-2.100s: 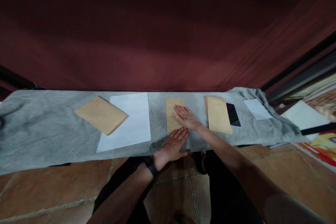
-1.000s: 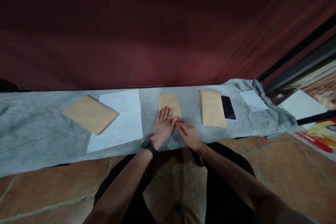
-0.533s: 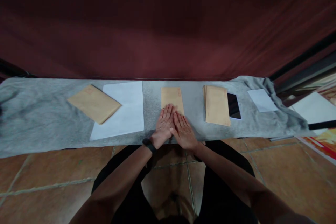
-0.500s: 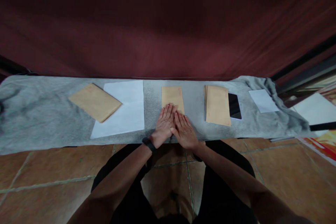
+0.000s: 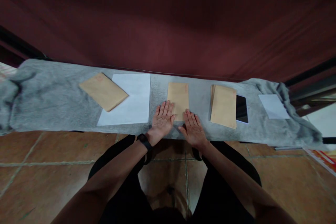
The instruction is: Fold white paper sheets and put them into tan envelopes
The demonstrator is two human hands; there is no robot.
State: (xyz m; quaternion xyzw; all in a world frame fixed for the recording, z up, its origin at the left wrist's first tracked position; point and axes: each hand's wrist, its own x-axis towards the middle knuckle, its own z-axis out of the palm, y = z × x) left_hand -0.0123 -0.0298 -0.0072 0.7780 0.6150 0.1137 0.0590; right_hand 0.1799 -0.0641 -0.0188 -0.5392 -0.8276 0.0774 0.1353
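A brown paper envelope [image 5: 178, 94] with small red print lies flat on the grey cloth [image 5: 198, 92] in front of me. My left hand [image 5: 162, 119] rests flat at its lower left corner, fingers stretched out, with a dark band on the wrist. At the lower right corner lies my right hand [image 5: 193, 127], its fingers extended too and the fingertips by the envelope's edge. Neither hand grasps anything. The envelope's lower corners are partly covered by my fingers.
To the right sits a stack of brown envelopes [image 5: 224, 106], overlapping a dark-screened phone or tablet [image 5: 242, 109]. Farther right is a white paper [image 5: 273, 106]. On the left, more brown envelopes [image 5: 103, 91] lie partly over a large white sheet [image 5: 135, 103]. A dark red curtain [image 5: 168, 42] hangs behind.
My hands have moved apart, from side by side over the envelope's lower part to its two lower corners. More of the envelope shows. The whole view has shifted slightly.
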